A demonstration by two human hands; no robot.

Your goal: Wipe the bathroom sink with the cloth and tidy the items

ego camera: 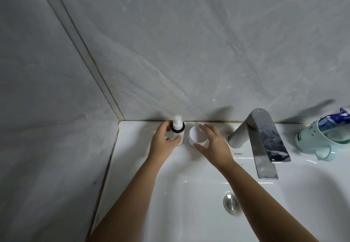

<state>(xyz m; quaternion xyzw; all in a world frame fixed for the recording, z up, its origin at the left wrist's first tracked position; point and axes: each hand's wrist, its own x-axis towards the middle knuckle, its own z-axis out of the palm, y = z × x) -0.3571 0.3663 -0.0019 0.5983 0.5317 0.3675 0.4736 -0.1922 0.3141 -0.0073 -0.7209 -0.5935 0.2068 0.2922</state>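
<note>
Fingers of the left hand curl round a small dark spray bottle with a white label and a clear cap, clamped on its body. The bottle stands upright on the back ledge of the white ceramic sink, just left of the frame's centre line and close to the wall. Just beside it to the right, the right hand holds a low, round white jar; its fingers reach over the far side and its thumb lies against the near side, so the jar is pinched between them. Whether the jar rests on the ledge or is raised slightly cannot be told.

Further right on the same ledge stands a chrome tap with a flat spout, which reaches over the basin. At the right edge of the frame, a mint-green cup with a handle holds a blue and white tube. A round metal drain plug sits in the basin, low in the frame between the two forearms. Grey marbled wall tiles fill the upper part.
</note>
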